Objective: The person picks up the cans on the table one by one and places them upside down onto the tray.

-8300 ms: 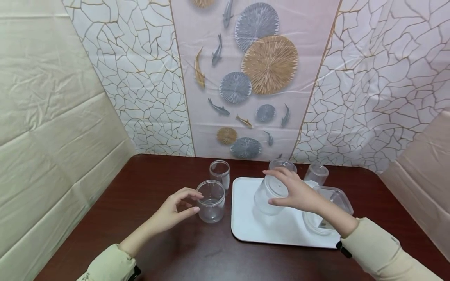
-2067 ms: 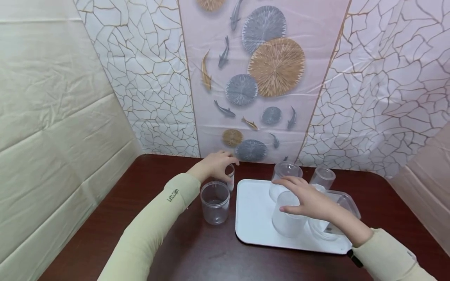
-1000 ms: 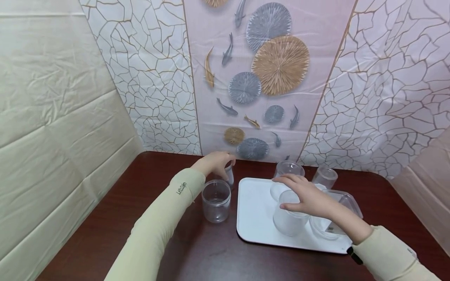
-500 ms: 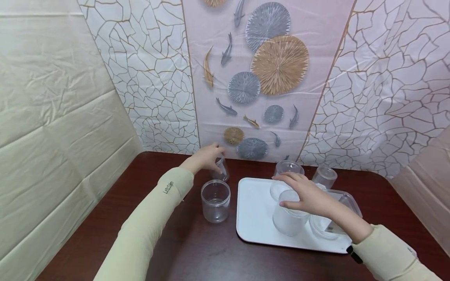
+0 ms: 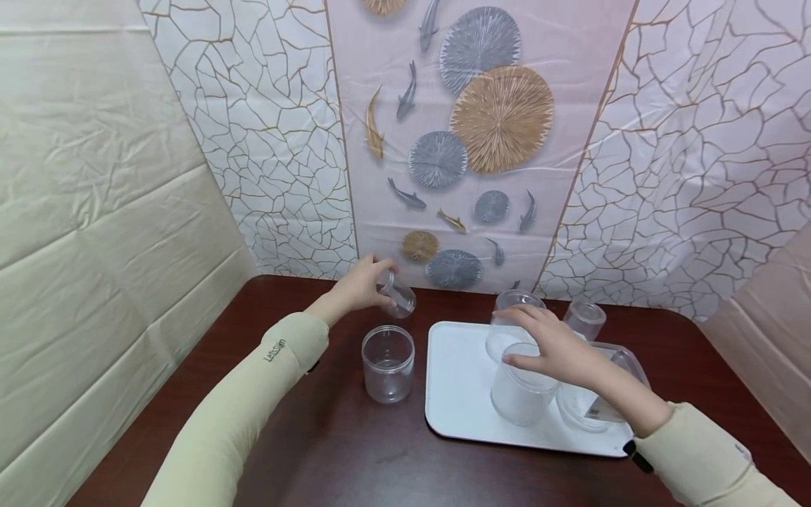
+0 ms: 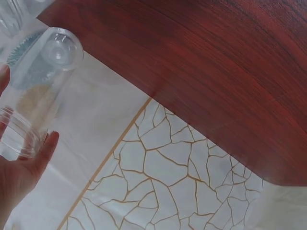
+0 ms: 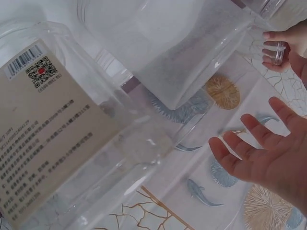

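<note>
Plastic jar [image 5: 402, 301] tilts in left hand [image 5: 363, 284], right hand [image 5: 552, 346] well apart.

Curtained-off workspace, though home or studio I can't tell.
Creased patterned cloth [image 5: 500, 120] hangs behind the dark tabletop [image 5: 355, 451], and pale sheets [image 5: 95, 197] close in both sides.

1 slim clear jar [image 5: 400, 301] tilts now, gripped near its rim by the left hand [image 5: 356, 287], base pointing away from the palm, near the far edge of the desk [image 5: 380, 458]. 1 wider, cloudy-looking clear jar [image 5: 521, 400] stands on the white tray [image 5: 457, 401], the right hand [image 5: 560, 348] near its top.
</note>
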Demonstrator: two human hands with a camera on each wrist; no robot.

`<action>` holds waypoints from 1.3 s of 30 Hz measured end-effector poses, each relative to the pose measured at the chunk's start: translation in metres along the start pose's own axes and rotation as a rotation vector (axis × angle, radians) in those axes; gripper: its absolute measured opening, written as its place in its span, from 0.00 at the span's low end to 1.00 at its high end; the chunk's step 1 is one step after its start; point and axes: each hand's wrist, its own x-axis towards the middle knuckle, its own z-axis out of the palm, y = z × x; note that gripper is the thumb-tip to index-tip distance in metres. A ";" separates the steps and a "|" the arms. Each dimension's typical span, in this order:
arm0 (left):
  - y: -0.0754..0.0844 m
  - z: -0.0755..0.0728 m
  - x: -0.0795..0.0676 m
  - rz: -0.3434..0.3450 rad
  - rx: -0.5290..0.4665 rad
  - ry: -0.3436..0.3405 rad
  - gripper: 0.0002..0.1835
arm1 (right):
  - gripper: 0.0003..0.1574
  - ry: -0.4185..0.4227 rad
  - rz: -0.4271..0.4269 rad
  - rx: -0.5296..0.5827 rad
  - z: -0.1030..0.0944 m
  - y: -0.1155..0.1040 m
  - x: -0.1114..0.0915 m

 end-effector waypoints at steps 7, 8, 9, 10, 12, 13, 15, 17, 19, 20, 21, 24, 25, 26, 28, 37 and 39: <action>0.002 -0.004 -0.005 0.002 0.005 0.071 0.31 | 0.34 0.060 0.099 0.020 -0.001 -0.001 0.001; 0.002 -0.005 -0.006 0.004 0.006 0.082 0.32 | 0.34 0.069 0.104 0.025 -0.001 -0.001 0.001; 0.003 -0.005 -0.007 0.007 0.000 0.092 0.32 | 0.34 0.076 0.111 0.031 -0.001 -0.001 0.001; 0.003 -0.006 -0.009 0.009 -0.002 0.105 0.32 | 0.34 0.084 0.117 0.039 -0.001 -0.002 0.001; 0.004 -0.006 -0.011 0.017 -0.012 0.130 0.32 | 0.34 0.099 0.131 0.060 -0.001 -0.002 0.002; 0.004 -0.007 -0.012 0.023 -0.021 0.141 0.32 | 0.33 0.106 0.137 0.070 -0.001 -0.002 0.002; 0.005 -0.008 -0.015 0.036 -0.039 0.166 0.32 | 0.33 0.117 0.155 0.091 -0.001 -0.003 0.002; 0.006 -0.009 -0.016 0.049 -0.061 0.188 0.33 | 0.33 0.130 0.169 0.107 -0.001 -0.003 0.002; 0.007 -0.010 -0.018 0.064 -0.091 0.215 0.33 | 0.33 0.141 0.183 0.116 -0.002 -0.003 0.002; 0.008 -0.011 -0.018 0.068 -0.107 0.229 0.33 | 0.33 0.146 0.188 0.119 -0.003 -0.003 0.002; 0.008 -0.012 -0.019 0.074 -0.124 0.242 0.32 | 0.33 0.150 0.193 0.124 -0.003 -0.003 0.002; 0.009 -0.013 -0.019 0.085 -0.181 0.281 0.32 | 0.34 0.161 0.208 0.140 -0.004 -0.003 0.002; 0.010 -0.014 -0.019 0.087 -0.204 0.292 0.32 | 0.34 0.163 0.214 0.150 -0.004 -0.003 0.002; 0.011 -0.014 -0.020 0.088 -0.228 0.302 0.32 | 0.34 0.163 0.221 0.163 -0.004 -0.003 0.002; 0.013 -0.015 -0.021 0.086 -0.276 0.317 0.33 | 0.35 0.165 0.237 0.199 -0.005 -0.003 0.002; 0.018 -0.017 -0.026 0.078 -0.439 0.352 0.32 | 0.39 0.101 0.396 0.579 -0.012 -0.005 0.005; 0.020 -0.017 -0.028 0.078 -0.465 0.357 0.32 | 0.40 0.081 0.433 0.664 -0.014 -0.004 0.006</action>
